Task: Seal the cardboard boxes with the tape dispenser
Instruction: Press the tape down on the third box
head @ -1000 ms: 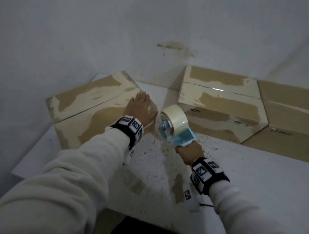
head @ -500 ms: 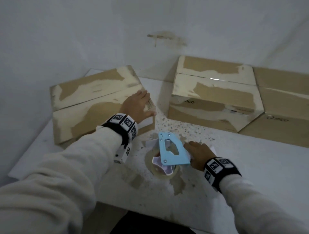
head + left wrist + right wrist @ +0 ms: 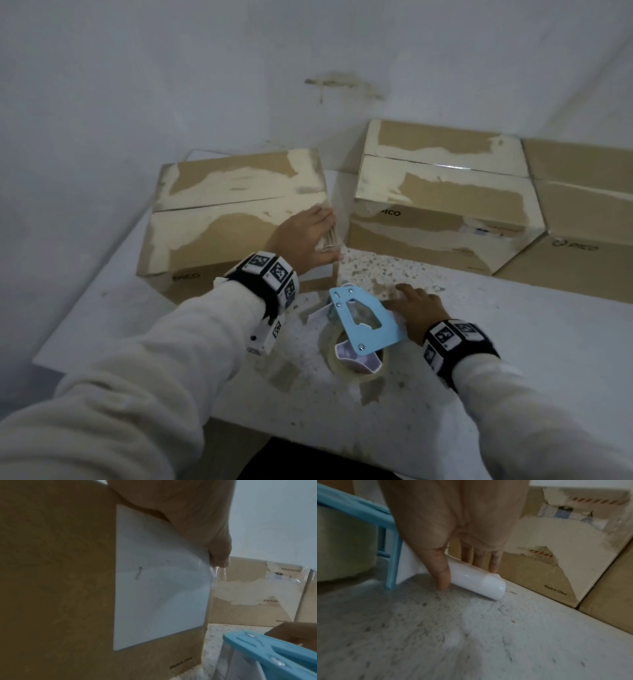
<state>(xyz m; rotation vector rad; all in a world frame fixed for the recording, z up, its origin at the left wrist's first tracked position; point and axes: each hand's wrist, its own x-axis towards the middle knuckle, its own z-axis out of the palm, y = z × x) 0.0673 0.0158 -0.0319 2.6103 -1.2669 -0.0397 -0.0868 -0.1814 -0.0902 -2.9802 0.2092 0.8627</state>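
A cardboard box with worn pale patches stands at the table's left. My left hand lies flat on its near right corner, with the thumb over the edge by a strip of clear tape and a white label. The blue tape dispenser lies on its side on the table, its tape roll underneath. My right hand rests over the dispenser's white handle with straight fingers and the thumb tip on the tabletop.
Two more cardboard boxes stand against the wall, one in the middle and one at the far right. The white speckled table has a near edge close to my body. A wall closes off the left and back.
My right hand has brought the dispenser down from beside the left box and laid it on its side on the table. The left hand stays on the box corner.
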